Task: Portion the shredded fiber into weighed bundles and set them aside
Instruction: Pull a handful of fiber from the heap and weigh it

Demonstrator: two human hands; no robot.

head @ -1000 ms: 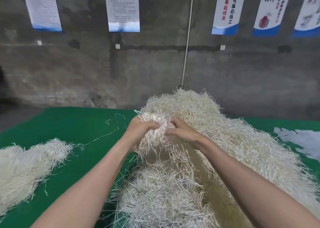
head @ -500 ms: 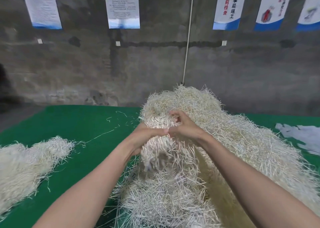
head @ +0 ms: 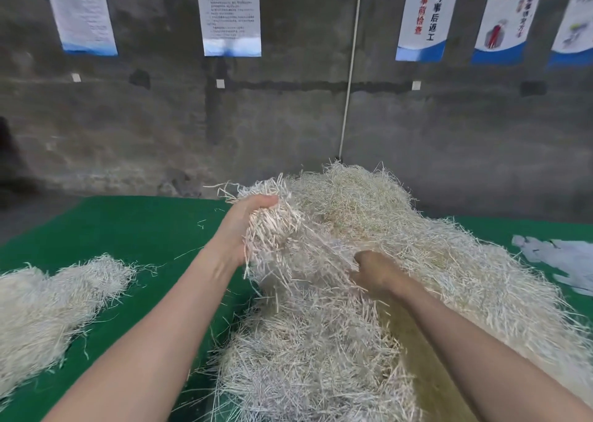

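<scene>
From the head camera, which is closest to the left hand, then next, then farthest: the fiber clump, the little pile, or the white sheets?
1. The fiber clump: touching, held in the left hand grip.
2. The little pile: off to the left on the green mat.
3. The white sheets: at the far right edge, beyond the big heap.

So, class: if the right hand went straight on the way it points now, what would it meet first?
More fiber: the right hand points forward and slightly left into the big heap and grips some strands. How deep the heap goes beyond is unclear.
</scene>
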